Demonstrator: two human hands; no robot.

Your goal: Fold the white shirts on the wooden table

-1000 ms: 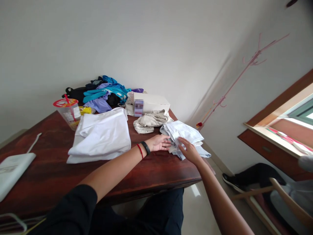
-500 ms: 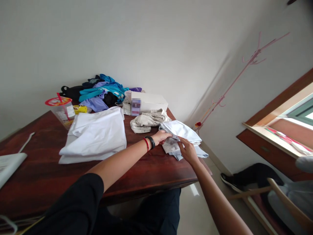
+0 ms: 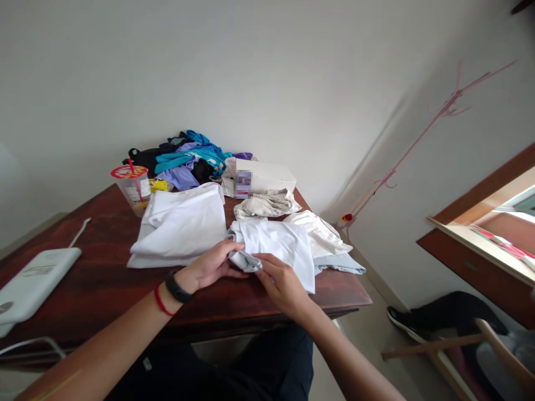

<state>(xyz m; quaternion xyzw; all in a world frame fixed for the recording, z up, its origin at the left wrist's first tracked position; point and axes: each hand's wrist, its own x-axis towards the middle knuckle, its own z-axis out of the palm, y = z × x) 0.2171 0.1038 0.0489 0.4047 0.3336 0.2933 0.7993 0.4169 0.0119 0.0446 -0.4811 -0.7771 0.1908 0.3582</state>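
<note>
My left hand [image 3: 213, 264] and my right hand [image 3: 281, 280] both pinch the near edge of a white garment [image 3: 280, 248] that lies on the dark wooden table [image 3: 100, 284]. The left wrist wears a black band and a red string. A folded white shirt [image 3: 181, 228] lies just left of the garment. To the right of it, more folded pale clothes [image 3: 324, 239] rest at the table's right edge.
A crumpled beige cloth [image 3: 265, 204] and a white box [image 3: 263, 175] sit behind. Blue, purple and black clothes [image 3: 188, 159] are heaped at the back. A plastic cup with a red lid [image 3: 131, 189] stands at the left, a white device [image 3: 35, 275] nearer. Another person's leg and shoe [image 3: 422, 323] show at the right.
Both hands have drawn a white garment off the right-hand pile and leftward toward the table's middle front. The view has shifted slightly to the left.
</note>
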